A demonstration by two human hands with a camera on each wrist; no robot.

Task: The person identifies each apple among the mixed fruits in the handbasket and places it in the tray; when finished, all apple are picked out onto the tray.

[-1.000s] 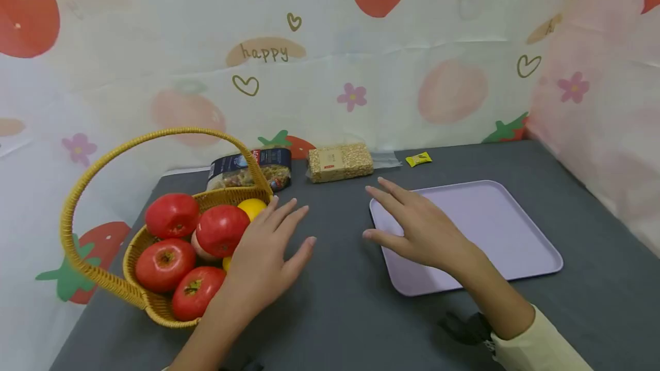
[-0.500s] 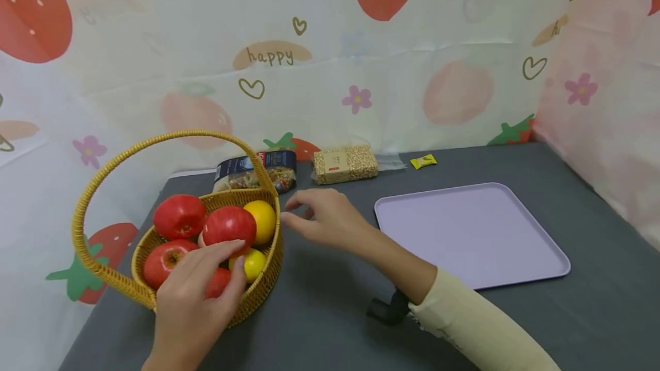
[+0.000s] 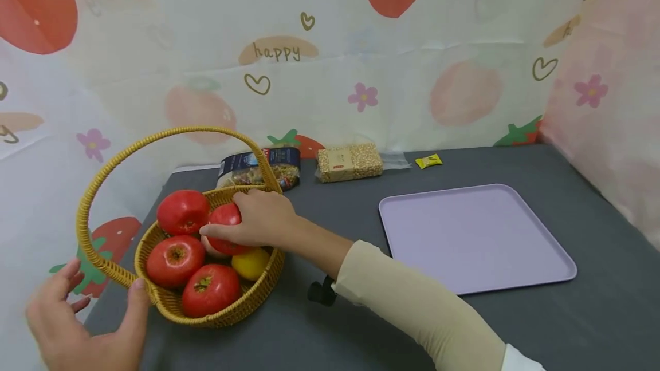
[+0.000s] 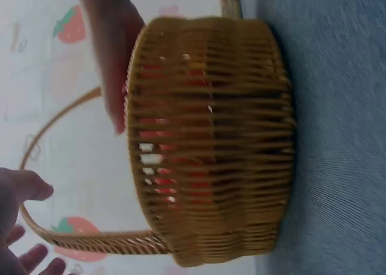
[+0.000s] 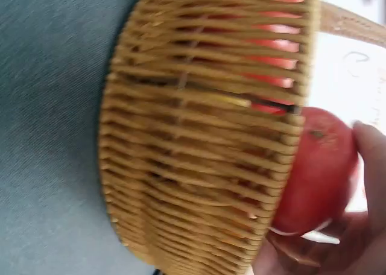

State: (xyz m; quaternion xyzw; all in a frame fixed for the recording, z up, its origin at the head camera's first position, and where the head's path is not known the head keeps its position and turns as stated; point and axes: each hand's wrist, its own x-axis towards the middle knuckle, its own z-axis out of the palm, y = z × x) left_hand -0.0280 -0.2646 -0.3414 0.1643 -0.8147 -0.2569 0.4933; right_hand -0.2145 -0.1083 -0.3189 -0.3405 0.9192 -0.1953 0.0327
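Observation:
A yellow wicker basket with a tall arched handle holds several red apples and a yellow fruit. My right hand reaches over the basket's right rim and grips one red apple, thumb on its near side. In the right wrist view that apple shows above the rim between thumb and fingers. My left hand is at the basket's left front, holding nothing, with thumb and fingers spread apart. Its thumb overlaps the foot of the handle in the head view.
A lilac tray lies on the grey tabletop to the right. Behind the basket are a dark-blue labelled food bag and a clear pack of pale grains. A small yellow wrapped packet lies near the back wall.
My right hand has moved left from near the tray to the basket and taken hold of a red apple. My left hand has moved left from over the fruit to beside the handle's foot.

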